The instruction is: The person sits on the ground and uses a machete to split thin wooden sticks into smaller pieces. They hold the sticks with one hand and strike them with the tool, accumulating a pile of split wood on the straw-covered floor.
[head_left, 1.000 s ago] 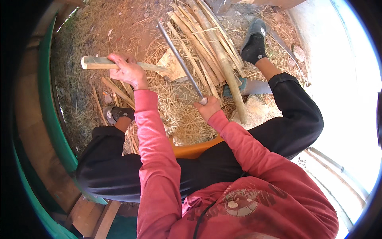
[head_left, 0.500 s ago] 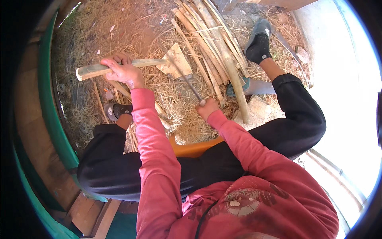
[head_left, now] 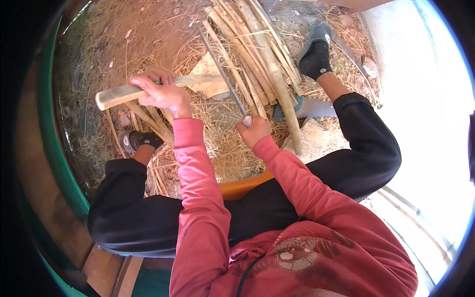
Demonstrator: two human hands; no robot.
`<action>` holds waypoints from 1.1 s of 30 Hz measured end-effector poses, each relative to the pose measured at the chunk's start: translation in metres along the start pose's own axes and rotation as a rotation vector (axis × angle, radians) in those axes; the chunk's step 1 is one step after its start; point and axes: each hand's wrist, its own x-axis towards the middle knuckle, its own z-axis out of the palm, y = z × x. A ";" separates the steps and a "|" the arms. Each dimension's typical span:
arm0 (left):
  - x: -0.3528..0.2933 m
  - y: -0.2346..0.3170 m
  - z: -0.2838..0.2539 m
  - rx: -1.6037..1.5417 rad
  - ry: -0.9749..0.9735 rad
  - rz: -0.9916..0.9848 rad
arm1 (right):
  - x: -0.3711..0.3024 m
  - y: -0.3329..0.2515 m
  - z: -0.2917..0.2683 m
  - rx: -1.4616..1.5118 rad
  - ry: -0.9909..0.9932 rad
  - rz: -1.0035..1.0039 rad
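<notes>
My left hand [head_left: 163,93] is wrapped around a pale, squared wooden stake [head_left: 116,96], held slanting with its thick end to the left. The stake's thinner end reaches over a flat pale block [head_left: 208,86] on the ground; whether it touches the block I cannot tell. Closed on the handle of a long, narrow-bladed knife [head_left: 222,72] is my right hand [head_left: 255,130]. The dark blade points forward and to the left, passing close by the stake's thin end, with its tip above the block.
A pile of long wooden sticks [head_left: 269,59] lies beyond my right hand. More sticks [head_left: 148,121] lie by my left foot [head_left: 141,141]. Straw and shavings [head_left: 217,128] cover the ground. My right foot [head_left: 315,52] is beside a long metal blade [head_left: 352,58]. A white wall stands at right.
The knife's blade has swung away from the stake's thin end and now shows longer, its tip farther forward. Both hands have shifted slightly, the left one rightward with the stake.
</notes>
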 end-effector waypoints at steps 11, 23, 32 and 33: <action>0.042 0.015 -0.020 -0.032 -0.129 0.128 | -0.002 -0.022 0.002 0.056 -0.084 -0.072; 0.041 0.016 -0.027 -0.061 -0.127 0.160 | -0.013 -0.034 0.008 0.008 -0.143 -0.022; 0.051 0.017 -0.038 -0.009 -0.046 0.116 | -0.004 -0.021 0.011 -0.020 -0.230 0.033; 0.052 0.017 -0.038 -0.016 -0.050 0.122 | -0.003 -0.018 0.016 0.016 -0.174 0.012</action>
